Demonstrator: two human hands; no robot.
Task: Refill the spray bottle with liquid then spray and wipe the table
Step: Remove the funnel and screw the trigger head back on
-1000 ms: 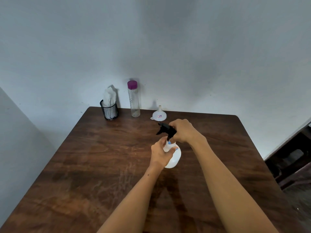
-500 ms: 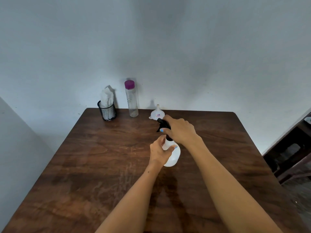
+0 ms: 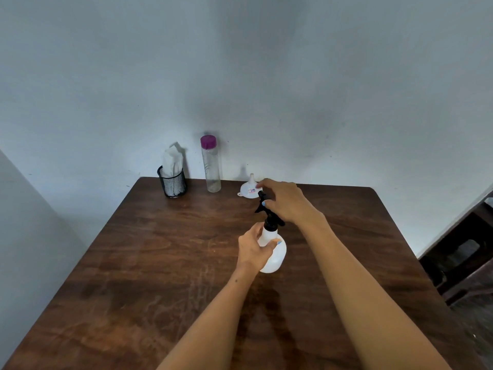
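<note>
A white spray bottle (image 3: 278, 256) with a black trigger head (image 3: 269, 219) stands upright on the brown wooden table (image 3: 165, 263), near its middle. My left hand (image 3: 253, 252) wraps around the bottle's body from the left. My right hand (image 3: 285, 201) sits over the trigger head, thumb pressed on it and fingers stretched toward the back. A clear tall bottle with a purple cap (image 3: 210, 166) stands at the table's back edge. A small white funnel (image 3: 249, 189) lies upside down just behind my right hand's fingertips.
A black mesh cup holding white tissue (image 3: 173, 181) stands at the back left, next to the clear bottle. Pale walls close in behind and on the left. Dark furniture (image 3: 464, 252) stands beyond the table's right edge.
My right hand has turned on the trigger head, and the nozzle now points away instead of left. My left hand keeps the same hold on the bottle.
</note>
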